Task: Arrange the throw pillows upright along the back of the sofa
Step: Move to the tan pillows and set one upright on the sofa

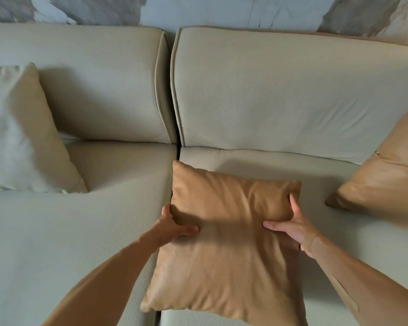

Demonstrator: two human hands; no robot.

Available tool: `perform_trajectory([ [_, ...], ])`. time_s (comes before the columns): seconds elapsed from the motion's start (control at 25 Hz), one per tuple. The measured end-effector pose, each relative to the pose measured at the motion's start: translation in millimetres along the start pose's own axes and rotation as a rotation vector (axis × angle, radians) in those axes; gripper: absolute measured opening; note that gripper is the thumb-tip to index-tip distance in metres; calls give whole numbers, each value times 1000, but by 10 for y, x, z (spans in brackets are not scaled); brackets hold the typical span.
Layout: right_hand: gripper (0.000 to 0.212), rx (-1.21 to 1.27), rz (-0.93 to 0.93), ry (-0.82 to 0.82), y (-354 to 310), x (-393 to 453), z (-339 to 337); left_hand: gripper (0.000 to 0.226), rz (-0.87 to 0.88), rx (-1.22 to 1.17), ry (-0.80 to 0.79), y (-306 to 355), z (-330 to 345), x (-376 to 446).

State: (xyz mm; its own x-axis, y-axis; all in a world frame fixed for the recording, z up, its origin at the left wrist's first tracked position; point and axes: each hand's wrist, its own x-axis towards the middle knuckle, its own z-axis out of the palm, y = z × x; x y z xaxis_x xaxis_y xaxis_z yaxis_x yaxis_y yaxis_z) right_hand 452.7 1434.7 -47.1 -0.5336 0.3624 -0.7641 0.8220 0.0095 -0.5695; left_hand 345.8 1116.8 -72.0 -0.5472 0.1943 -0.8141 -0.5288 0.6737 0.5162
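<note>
Beyond the left hand (174, 228), the pale cream fabric throw pillow (21, 137) leaning on the beige leather sofa back (99, 90) runs off the left edge and looks smeared. Past the right hand (295, 228), only part of a large tan leather pillow (386, 175) shows before the right edge cuts it, and its outline is blurred. Both hands' fingers disappear behind the square tan leather cushion (229, 250) they grip, whose near right corner leaves the bottom edge.

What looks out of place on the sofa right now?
The tan leather pillow, held by the left hand and right hand, is away from the backrest, not yet upright against it. The tan pillow at right leans tilted on one corner.
</note>
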Motion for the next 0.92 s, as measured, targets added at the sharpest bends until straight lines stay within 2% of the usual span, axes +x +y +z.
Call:
perform_trajectory([
  [0.12, 132, 9, -60, 51, -195, -89, 37, 112, 52, 31, 43, 131, -55, -167],
  [0.28, 150, 0, -210, 166, -651, -156, 62, 109, 166, 46, 206, 470, -361, -262],
  [0.44, 152, -61, -394, 264, -1205, -236, 75, 104, 312, 51, 388, 880, -702, -299],
  [0.56, 152, -82, -505, 312, -1544, -217, 93, 96, 346, 67, 490, 1168, -908, -267],
  [0.72, 151, -89, -601, 338, -1781, -66, 173, 83, 294, 69, 509, 1369, -1062, -119],
  [0.92, 149, -143, -554, 313, -1752, 28, 216, 87, 245, 37, 431, 1305, -1099, 47],
])
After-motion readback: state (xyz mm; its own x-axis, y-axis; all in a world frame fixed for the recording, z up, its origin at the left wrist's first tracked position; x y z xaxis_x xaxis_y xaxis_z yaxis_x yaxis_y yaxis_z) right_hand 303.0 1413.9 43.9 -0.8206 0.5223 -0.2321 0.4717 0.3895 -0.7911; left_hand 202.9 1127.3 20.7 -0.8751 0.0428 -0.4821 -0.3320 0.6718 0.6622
